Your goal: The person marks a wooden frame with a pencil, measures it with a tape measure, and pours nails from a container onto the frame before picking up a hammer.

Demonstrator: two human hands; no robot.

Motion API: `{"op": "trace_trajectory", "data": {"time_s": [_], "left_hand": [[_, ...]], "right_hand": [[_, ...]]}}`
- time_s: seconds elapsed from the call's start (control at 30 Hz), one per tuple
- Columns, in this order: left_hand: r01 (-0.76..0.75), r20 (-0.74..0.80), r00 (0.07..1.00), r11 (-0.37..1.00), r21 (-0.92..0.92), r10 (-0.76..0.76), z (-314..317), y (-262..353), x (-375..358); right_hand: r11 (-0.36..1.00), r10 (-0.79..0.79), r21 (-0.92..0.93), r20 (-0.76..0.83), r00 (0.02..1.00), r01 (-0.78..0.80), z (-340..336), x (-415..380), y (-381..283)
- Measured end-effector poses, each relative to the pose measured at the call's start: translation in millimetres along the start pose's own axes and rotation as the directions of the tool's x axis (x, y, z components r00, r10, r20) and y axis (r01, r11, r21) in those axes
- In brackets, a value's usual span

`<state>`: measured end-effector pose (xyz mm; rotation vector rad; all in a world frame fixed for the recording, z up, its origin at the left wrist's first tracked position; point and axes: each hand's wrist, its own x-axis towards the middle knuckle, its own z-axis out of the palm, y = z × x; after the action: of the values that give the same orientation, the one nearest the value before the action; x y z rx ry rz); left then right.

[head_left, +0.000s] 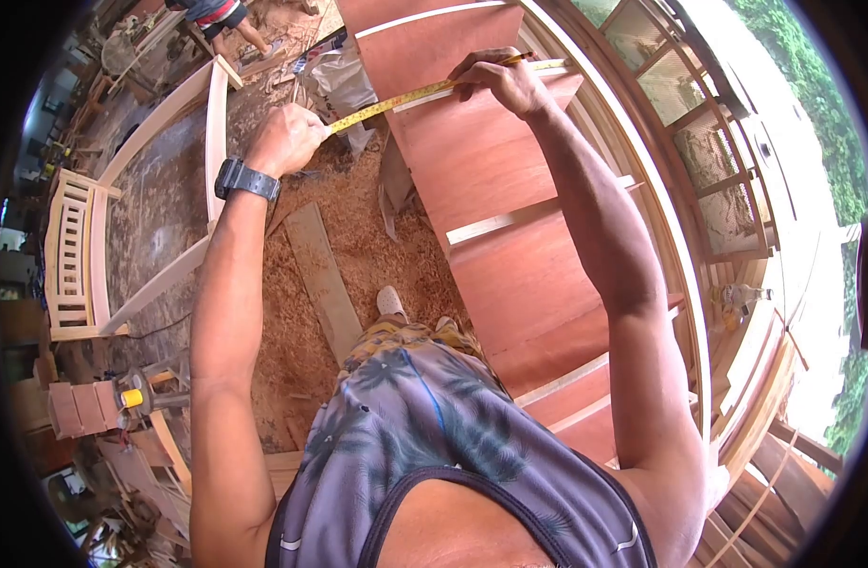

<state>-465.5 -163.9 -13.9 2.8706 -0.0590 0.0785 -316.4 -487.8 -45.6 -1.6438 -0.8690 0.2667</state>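
My left hand [287, 140], with a dark watch [248, 180] on its wrist, is closed around the end of a yellow tape measure [386, 106]; its case is hidden in my fist. The blade stretches right across a reddish plywood panel [510, 170] with pale wooden strips on it. Over the panel, my right hand [511, 87] is closed on a thin dark pencil [519, 58], its fingers at the tape. Beyond that hand the blade continues along a pale strip to the panel's far edge. A further pale strip [500, 223] crosses the panel nearer to me.
A slatted wooden frame [72, 251] stands at left. Wood shavings [344, 208] and a loose board [322, 275] cover the floor by my feet. Another person [227, 21] is at upper left. Windows with mesh [704, 142] line the right side.
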Motion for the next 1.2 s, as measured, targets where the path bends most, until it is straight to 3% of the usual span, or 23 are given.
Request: {"op": "trace_trajectory", "data": {"time_s": [0.2, 0.43, 0.7, 0.93, 1.03, 1.2], "left_hand": [[-0.028, -0.01, 1.0, 0.999, 0.016, 0.028, -2.6, 2.4, -1.7], [0.018, 0.023, 1.0, 1.0, 0.025, -0.019, -1.1, -0.8, 0.6], [0.044, 0.005, 0.999, 0.999, 0.01, -0.044, -0.4, 0.7, -0.1], [0.073, 0.006, 0.997, 0.996, 0.045, -0.073, 2.3, -2.2, 2.6], [0.05, 0.002, 0.999, 0.998, 0.028, -0.05, 0.4, -1.2, 0.7], [-0.013, 0.002, 1.0, 0.999, 0.048, 0.013, 1.2, -4.6, 1.9]], "right_hand": [[0.998, 0.054, -0.019, 0.0, 0.999, -0.054, 0.8, 1.1, -1.0], [1.0, 0.003, -0.03, 0.023, 1.0, -0.002, 0.0, 2.5, 3.4], [0.996, 0.082, -0.026, 0.02, 0.996, -0.082, 1.2, 0.8, -3.3], [0.997, 0.024, -0.079, 0.037, 0.999, -0.021, 0.5, 3.1, 0.6], [0.998, 0.066, -0.018, 0.049, 0.997, -0.066, 0.4, 3.1, -0.9], [0.995, 0.02, -0.1, 0.069, 0.997, -0.013, -1.4, 2.8, -2.2]]}}
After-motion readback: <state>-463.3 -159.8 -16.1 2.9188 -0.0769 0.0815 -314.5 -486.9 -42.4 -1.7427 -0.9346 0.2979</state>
